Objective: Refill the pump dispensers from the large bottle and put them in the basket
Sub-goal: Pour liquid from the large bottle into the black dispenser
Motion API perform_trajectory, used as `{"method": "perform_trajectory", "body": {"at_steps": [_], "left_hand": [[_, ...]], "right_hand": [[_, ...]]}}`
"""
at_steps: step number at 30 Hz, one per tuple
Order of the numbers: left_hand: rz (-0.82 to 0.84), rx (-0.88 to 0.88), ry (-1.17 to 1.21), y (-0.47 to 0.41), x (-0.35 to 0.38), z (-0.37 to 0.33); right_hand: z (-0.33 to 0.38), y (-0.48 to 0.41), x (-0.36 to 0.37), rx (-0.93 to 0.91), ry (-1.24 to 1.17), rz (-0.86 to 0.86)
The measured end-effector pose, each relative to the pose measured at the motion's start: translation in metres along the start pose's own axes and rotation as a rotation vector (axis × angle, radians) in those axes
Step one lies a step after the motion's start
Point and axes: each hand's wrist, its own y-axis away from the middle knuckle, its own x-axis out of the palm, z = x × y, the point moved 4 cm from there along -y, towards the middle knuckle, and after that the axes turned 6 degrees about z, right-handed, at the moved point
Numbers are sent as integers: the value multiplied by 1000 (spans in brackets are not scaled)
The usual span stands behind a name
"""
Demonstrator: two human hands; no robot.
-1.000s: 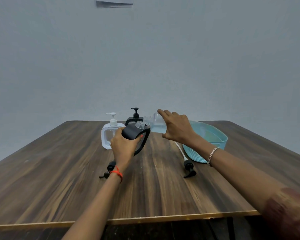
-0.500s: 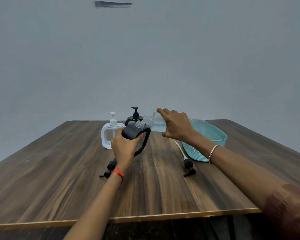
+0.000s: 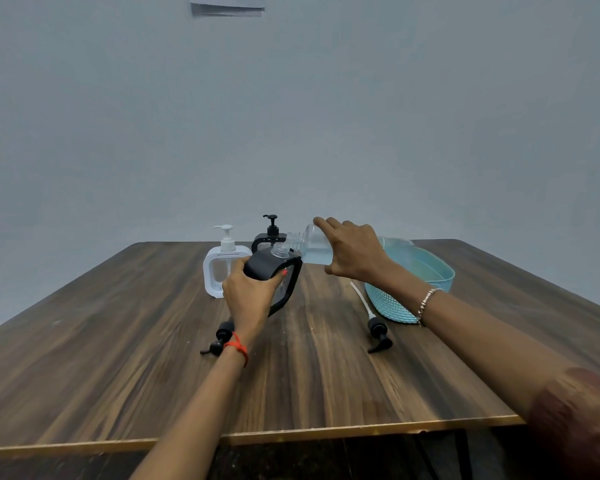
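1. Left hand (image 3: 248, 296) is wrapped tight around a black-framed dispenser (image 3: 277, 278), lifted off the wooden table (image 3: 125, 358) and tipped to the right, its pump off and its clear threaded neck bare.
2. Right hand (image 3: 352, 255) grips the large clear bottle (image 3: 309, 247) from above, fingers curled over its top, thumb underneath — the bottle lies almost on its side, mouth pointing left.
3. The bottle's threaded mouth sits just above and beside the dispenser's open neck; whether the two rims touch, I cannot tell.
4. Pale liquid rests low in the bottle's body, near the right hand. No stream can be made out between the two openings.
5. Behind the left hand stands a white pump dispenser (image 3: 225, 261), upright, pump head on.
6. Next to it, farther back, a second black dispenser (image 3: 270, 233) stands upright with its pump fitted, partly hidden by the tilted one.
7. On the table just under the left wrist lies a loose black pump head (image 3: 221, 336).
8. Another black pump head with a white dip tube (image 3: 376, 329) lies to the right, just beside the basket.
9. The light blue basket (image 3: 426, 271) sits on the right side of the table, behind the right forearm — no dispenser shows inside it.
10. A red thread circles the left wrist, a beaded bracelet the right.
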Motion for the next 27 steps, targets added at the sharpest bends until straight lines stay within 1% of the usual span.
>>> {"method": "perform_trajectory", "body": {"at_steps": [27], "left_hand": [[13, -28, 1, 3, 0, 3]], "right_hand": [[2, 2, -7, -24, 4, 14]]}}
